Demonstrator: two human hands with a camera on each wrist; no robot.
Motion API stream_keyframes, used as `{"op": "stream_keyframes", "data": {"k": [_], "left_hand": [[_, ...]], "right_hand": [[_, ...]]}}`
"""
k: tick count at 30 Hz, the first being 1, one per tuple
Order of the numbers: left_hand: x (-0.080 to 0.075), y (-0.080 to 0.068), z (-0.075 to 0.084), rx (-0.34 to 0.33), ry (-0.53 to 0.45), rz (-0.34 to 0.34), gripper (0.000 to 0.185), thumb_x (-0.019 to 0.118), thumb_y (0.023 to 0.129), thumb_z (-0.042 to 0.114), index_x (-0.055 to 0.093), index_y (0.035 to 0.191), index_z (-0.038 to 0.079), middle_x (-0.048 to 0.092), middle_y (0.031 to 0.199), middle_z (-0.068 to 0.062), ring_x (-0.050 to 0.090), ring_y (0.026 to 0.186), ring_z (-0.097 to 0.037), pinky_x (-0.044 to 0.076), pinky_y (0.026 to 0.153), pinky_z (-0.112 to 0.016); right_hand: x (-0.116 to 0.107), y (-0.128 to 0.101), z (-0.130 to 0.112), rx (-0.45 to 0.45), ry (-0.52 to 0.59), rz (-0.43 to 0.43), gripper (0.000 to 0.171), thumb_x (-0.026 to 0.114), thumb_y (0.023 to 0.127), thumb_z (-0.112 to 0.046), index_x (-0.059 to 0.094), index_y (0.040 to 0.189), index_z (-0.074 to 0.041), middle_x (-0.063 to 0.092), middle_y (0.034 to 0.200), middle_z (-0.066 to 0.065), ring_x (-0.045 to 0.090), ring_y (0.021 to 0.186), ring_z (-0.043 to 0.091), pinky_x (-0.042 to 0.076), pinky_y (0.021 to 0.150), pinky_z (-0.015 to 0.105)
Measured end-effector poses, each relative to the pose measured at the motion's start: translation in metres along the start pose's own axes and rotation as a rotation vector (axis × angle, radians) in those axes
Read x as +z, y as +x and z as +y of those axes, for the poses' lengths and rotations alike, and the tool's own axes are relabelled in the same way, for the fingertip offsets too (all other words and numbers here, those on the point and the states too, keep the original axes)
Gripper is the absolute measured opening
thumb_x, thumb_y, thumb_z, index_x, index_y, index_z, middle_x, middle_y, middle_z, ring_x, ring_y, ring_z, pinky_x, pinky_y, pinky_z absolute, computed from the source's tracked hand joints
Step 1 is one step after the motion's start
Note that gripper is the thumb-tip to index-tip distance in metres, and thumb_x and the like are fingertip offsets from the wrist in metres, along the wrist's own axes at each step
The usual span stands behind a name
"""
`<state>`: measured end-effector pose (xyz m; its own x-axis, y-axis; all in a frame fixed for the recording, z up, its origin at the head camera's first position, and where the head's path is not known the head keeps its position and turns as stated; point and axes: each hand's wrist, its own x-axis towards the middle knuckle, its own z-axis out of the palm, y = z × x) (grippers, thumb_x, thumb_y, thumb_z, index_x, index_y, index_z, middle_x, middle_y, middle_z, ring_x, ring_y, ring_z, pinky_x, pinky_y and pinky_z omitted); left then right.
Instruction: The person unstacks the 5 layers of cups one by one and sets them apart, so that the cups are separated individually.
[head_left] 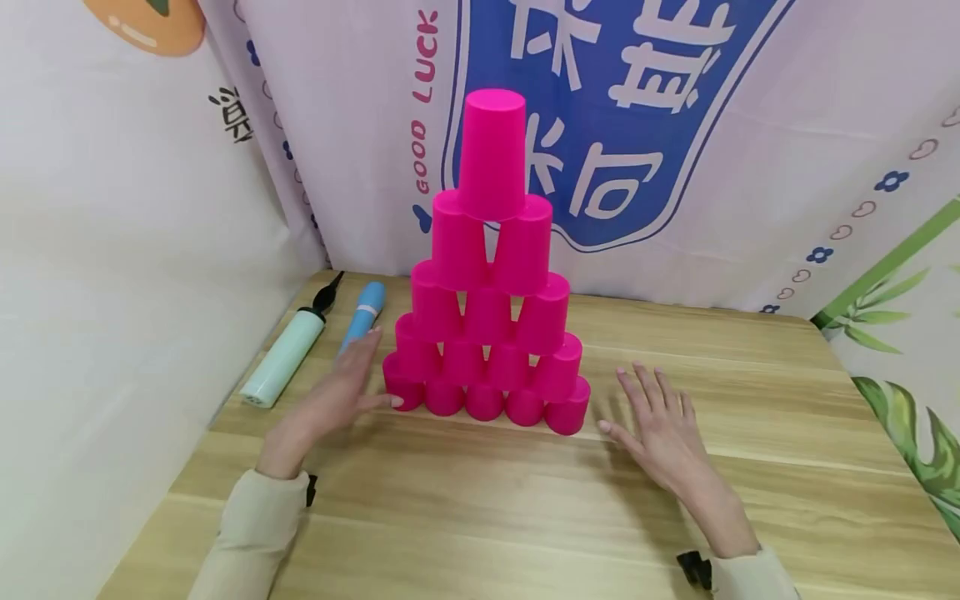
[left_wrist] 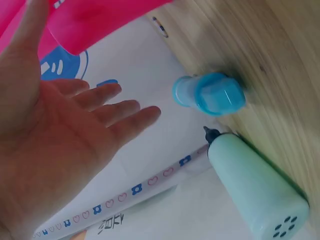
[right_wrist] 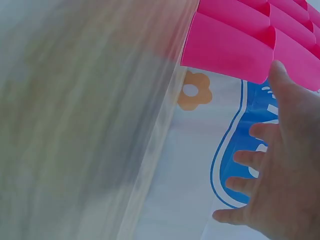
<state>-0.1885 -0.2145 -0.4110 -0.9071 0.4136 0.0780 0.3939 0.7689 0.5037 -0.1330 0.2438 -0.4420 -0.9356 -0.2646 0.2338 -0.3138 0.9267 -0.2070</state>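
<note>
tabletop (head_left: 675,517): wood, printed cloth behind
cup pyramid (head_left: 487,333): upside-down, staggered to balance
left hand (head_left: 341,392): fingers straight, thumb at corner cup
right hand (head_left: 660,425): flat, spread, just beside

Two bare hands (head_left: 341,392), cream long sleeves (head_left: 247,533), small black wrist clips (head_left: 693,569)

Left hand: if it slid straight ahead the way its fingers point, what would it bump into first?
Probably the blue tube. The left hand points up the table, alongside the pink cup pyramid, with its fingertips almost at the tube's near end, though depth is hard to judge.
</note>
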Motion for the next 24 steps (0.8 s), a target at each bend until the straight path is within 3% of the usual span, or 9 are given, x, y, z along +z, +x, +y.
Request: {"op": "stream_keyframes", "data": {"k": [5, 11, 14, 19, 24], "left_hand": [[-0.001, 0.009, 0.008, 0.012, -0.142, -0.025, 0.1, 0.076, 0.085, 0.021, 0.006, 0.152, -0.004, 0.019, 0.154, -0.027, 0.025, 0.139, -0.044, 0.03, 0.11, -0.057], [0.007, 0.012, 0.006, -0.014, -0.315, -0.054, 0.093, 0.074, 0.085, 0.011, 0.01, 0.152, -0.001, 0.04, 0.144, -0.026, 0.049, 0.122, -0.043, 0.049, 0.095, -0.05], [0.012, 0.011, 0.005, -0.039, -0.302, -0.038, 0.089, 0.072, 0.086, 0.01, 0.013, 0.151, -0.002, 0.044, 0.139, -0.028, 0.055, 0.116, -0.044, 0.052, 0.091, -0.049], [0.018, 0.011, 0.005, -0.058, -0.278, -0.003, 0.082, 0.069, 0.088, 0.007, 0.016, 0.149, -0.005, 0.05, 0.133, -0.028, 0.055, 0.116, -0.042, 0.049, 0.094, -0.051], [0.022, 0.012, 0.005, -0.043, -0.297, -0.002, 0.075, 0.066, 0.09, 0.005, 0.019, 0.147, -0.008, 0.049, 0.132, -0.028, 0.052, 0.118, -0.04, 0.05, 0.094, -0.049]], "right_hand": [[-0.016, 0.0, 0.0, -0.051, 0.044, 0.117, 0.076, 0.056, 0.093, -0.051, 0.026, 0.152, -0.013, 0.025, 0.154, 0.018, 0.022, 0.139, 0.045, 0.022, 0.104, 0.071], [-0.073, 0.024, -0.027, -0.271, 0.311, 0.571, 0.069, 0.048, 0.096, -0.055, 0.047, 0.138, 0.0, 0.048, 0.141, 0.019, 0.044, 0.128, 0.038, 0.033, 0.109, 0.051], [-0.115, 0.05, -0.053, -0.365, 0.414, 0.695, 0.068, 0.049, 0.095, -0.054, 0.051, 0.133, 0.003, 0.053, 0.136, 0.018, 0.048, 0.127, 0.032, 0.035, 0.11, 0.039], [-0.183, 0.093, -0.098, -0.407, 0.554, 0.646, 0.056, 0.057, 0.096, -0.039, 0.047, 0.139, -0.004, 0.052, 0.139, 0.007, 0.048, 0.128, 0.02, 0.041, 0.105, 0.035], [-0.219, 0.13, -0.132, -0.359, 0.575, 0.504, 0.063, 0.061, 0.091, -0.031, 0.036, 0.147, -0.015, 0.045, 0.145, -0.006, 0.044, 0.129, 0.007, 0.04, 0.104, 0.028]]}}
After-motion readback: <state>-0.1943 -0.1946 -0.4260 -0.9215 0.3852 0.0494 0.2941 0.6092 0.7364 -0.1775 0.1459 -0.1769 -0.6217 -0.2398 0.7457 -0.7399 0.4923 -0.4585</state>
